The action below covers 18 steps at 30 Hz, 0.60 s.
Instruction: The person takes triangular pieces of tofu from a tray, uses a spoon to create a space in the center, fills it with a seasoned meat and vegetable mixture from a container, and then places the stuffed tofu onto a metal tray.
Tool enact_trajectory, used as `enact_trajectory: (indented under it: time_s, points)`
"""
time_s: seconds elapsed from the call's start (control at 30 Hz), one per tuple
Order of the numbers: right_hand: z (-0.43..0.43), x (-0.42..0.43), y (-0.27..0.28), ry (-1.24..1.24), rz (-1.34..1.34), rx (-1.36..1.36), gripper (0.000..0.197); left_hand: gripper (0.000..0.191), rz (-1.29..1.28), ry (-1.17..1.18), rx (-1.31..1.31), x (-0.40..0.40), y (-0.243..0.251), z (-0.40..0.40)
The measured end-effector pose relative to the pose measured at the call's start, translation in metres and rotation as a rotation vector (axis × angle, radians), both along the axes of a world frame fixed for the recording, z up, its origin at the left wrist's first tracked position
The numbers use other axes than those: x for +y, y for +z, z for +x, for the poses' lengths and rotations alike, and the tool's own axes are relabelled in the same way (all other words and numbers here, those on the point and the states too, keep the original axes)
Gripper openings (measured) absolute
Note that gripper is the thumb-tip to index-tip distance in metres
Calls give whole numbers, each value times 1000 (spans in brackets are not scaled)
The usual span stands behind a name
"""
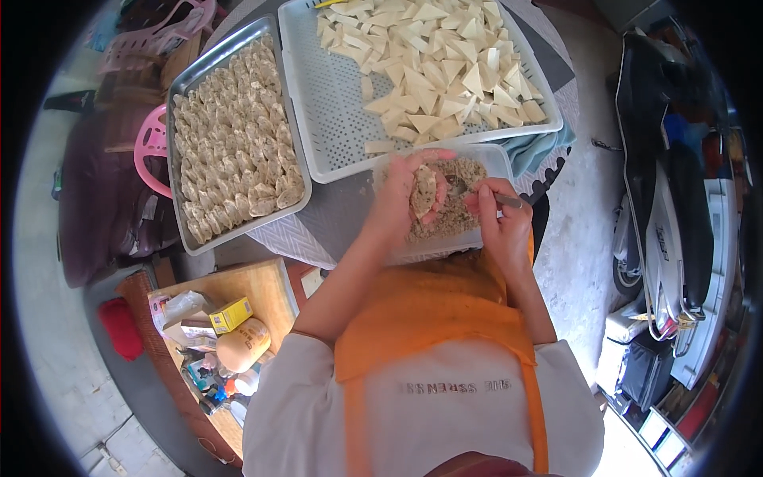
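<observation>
In my left hand [398, 185] lies a pale tofu piece [424, 192] with speckled filling showing along it. The fingers curl around it from below, over a translucent plastic tub [499, 156]. Crumbly minced filling [453, 220] covers the inside of that tub. My right hand [503, 223] grips a metal spoon by its handle [508, 201], at the tub's right side. The spoon's bowl [456, 183] is down at the filling, partly hidden by my fingers.
Beyond the tub, a white perforated plastic tray [334, 134] bears many pale tofu triangles [429, 71]. At left, a metal tray [245, 234] holds rows of filled pieces [235, 137]. A teal cloth [539, 149] lies by the table's right edge. A cluttered wooden table [262, 286] stands lower left.
</observation>
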State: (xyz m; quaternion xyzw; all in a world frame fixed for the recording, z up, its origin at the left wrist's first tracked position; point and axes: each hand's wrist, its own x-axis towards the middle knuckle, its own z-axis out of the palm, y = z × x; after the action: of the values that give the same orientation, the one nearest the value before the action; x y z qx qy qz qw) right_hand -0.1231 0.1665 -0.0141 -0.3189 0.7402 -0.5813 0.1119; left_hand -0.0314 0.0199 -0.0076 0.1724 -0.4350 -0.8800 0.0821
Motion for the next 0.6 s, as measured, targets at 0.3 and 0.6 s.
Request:
enact_trajectory:
  time_s: [0.3, 0.6]
  points:
    - [1, 9, 13, -102, -321, -149, 15, 45, -285, -34, -185, 0, -7, 6]
    - [12, 0, 20, -60, -339, -354, 16, 48, -184, 114, -229, 6, -3, 0]
